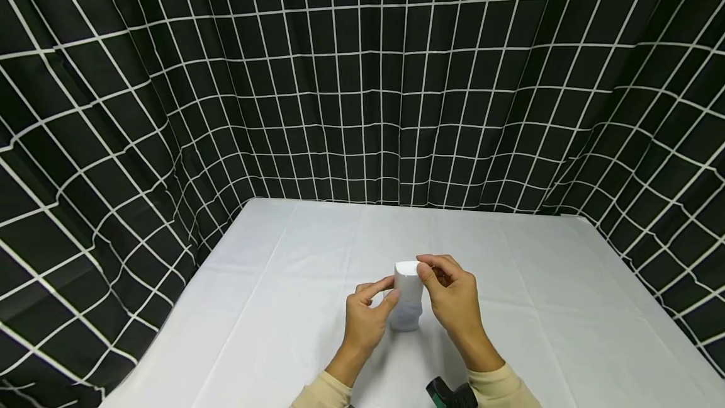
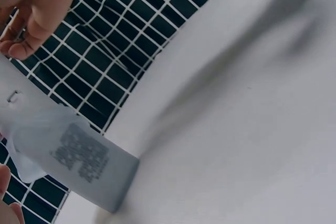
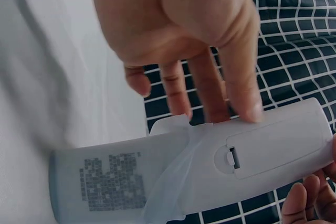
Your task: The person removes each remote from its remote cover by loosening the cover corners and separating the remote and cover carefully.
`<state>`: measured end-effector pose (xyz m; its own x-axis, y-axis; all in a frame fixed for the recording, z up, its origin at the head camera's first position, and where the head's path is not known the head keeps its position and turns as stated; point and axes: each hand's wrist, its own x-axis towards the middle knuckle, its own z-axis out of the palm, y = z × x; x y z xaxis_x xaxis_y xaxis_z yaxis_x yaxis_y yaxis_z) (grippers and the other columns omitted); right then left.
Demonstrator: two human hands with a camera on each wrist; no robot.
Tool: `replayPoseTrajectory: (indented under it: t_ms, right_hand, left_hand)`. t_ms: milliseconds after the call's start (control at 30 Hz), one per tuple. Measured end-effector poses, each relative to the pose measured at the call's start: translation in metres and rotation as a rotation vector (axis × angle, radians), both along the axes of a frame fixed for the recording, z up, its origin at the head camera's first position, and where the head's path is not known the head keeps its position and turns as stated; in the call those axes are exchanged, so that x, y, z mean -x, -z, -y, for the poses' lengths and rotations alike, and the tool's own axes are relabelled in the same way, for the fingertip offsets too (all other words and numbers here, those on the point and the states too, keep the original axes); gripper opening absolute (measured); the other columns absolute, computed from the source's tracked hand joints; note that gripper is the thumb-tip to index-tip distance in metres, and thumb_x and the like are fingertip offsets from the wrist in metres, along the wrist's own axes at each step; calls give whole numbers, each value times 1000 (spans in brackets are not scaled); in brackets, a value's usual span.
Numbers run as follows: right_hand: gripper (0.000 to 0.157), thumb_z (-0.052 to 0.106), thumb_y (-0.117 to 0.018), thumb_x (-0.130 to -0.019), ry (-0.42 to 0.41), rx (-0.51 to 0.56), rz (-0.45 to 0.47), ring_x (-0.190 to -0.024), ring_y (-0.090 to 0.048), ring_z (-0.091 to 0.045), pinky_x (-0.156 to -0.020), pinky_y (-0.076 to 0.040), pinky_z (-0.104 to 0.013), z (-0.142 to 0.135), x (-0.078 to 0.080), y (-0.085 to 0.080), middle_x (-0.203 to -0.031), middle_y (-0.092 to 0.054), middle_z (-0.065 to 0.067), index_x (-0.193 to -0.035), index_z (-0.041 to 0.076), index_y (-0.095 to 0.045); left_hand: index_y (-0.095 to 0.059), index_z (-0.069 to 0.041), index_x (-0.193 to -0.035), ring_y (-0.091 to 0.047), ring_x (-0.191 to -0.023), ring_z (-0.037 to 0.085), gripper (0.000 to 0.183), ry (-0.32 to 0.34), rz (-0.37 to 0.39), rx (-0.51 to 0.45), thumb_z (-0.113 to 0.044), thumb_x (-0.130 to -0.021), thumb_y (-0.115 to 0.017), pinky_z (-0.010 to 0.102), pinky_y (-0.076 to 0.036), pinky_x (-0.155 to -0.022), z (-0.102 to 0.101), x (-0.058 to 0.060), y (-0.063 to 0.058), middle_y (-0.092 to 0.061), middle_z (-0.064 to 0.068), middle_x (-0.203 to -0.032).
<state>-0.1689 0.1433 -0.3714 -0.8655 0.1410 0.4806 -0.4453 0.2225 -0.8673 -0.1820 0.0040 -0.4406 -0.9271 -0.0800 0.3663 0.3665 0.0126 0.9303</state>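
Observation:
A white remote control [image 1: 409,279] stands upright on its lower end on the white cloth, its battery cover [image 3: 286,142] facing me. A translucent plastic sleeve [image 1: 405,317] wraps its lower half, loose and wrinkled at the upper edge; a dark printed block [image 2: 82,151] shows through. My left hand [image 1: 364,320] pinches the remote's left edge near mid-height, thumb in front. Higher up, my right hand [image 1: 455,294] grips the top right corner between thumb and fingers. Only some right fingertips [image 3: 296,200] appear in the right wrist view.
White cloth covers the table [image 1: 272,332]. A black curtain [image 1: 385,80] with a white grid encloses its back and sides. A black and green device [image 1: 450,393] sits by my right wrist at the bottom edge.

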Motion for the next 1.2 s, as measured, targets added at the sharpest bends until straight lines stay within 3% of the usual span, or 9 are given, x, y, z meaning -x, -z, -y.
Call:
replayPoseTrajectory:
  t_ms: [200,300,400,533,667,833,967,1100,1200]
  right_hand:
    - [14,0,-65,-91,-2,12,2,-76,-57,-18,-67,-48,-19,-4,11,12,-93,-64,-13,-102,-7,-69]
    - [15,5,-68,-90,-6,33,11,-76,-57,-18,-66,-48,-19,-7,17,22,-92,-64,-10,-102,-4,-71]
    - [16,8,-69,-90,-9,36,5,-75,-57,-18,-65,-48,-19,-8,18,25,-91,-64,-10,-100,-3,-71]
    - [15,7,-69,-90,-10,35,-2,-75,-56,-18,-65,-48,-19,-7,16,26,-91,-64,-9,-100,-4,-71]
    - [12,6,-69,-90,-17,36,-5,-75,-56,-18,-65,-48,-19,-7,14,28,-91,-64,-9,-98,-2,-71]
    - [12,7,-69,-89,-26,37,-6,-75,-58,-19,-66,-49,-19,-7,13,29,-91,-65,-9,-98,-2,-72]
    - [14,7,-69,-90,-8,21,-1,-74,-57,-18,-64,-48,-20,-8,12,28,-91,-66,-9,-100,-2,-71]
    - [14,4,-68,-90,15,4,0,-73,-56,-17,-63,-47,-19,-7,10,21,-92,-67,-11,-101,-3,-71]
    - [13,4,-68,-90,17,5,1,-73,-55,-16,-63,-46,-19,-8,10,22,-91,-67,-11,-100,-3,-71]
  left_hand:
    - [-74,-7,-104,-51,-98,24,20,-43,67,26,-12,-84,-75,40,-34,-79,1,6,21,-68,1,-102]
    - [-73,-4,-106,-51,-87,22,25,-85,218,-4,-20,-86,-75,30,-41,-70,1,3,24,-62,4,-94]
    - [-70,-2,-109,-52,-81,21,31,-80,407,-61,-25,-89,-72,27,-45,-63,0,0,23,-59,7,-88]
    - [-70,2,-102,-53,-78,21,25,-30,556,-173,-20,-90,-69,31,-46,-66,-1,0,17,-60,10,-87]
    - [-66,7,-86,-49,-63,15,14,5,655,-341,-6,-84,-70,24,-44,-56,0,3,9,-58,8,-76]
    - [-59,6,-91,-46,-59,13,14,94,820,-528,-4,-85,-67,22,-43,-52,4,3,3,-55,6,-71]
    - [-59,6,-92,-47,-59,13,14,102,831,-507,-5,-87,-66,23,-44,-52,2,4,0,-56,7,-72]
    - [-60,7,-80,-46,-54,12,6,38,753,-410,5,-84,-64,20,-41,-46,-3,10,0,-55,7,-66]
    - [-57,3,-69,-42,-48,10,14,-13,714,-337,13,-78,-60,19,-38,-42,-7,15,3,-53,7,-62]
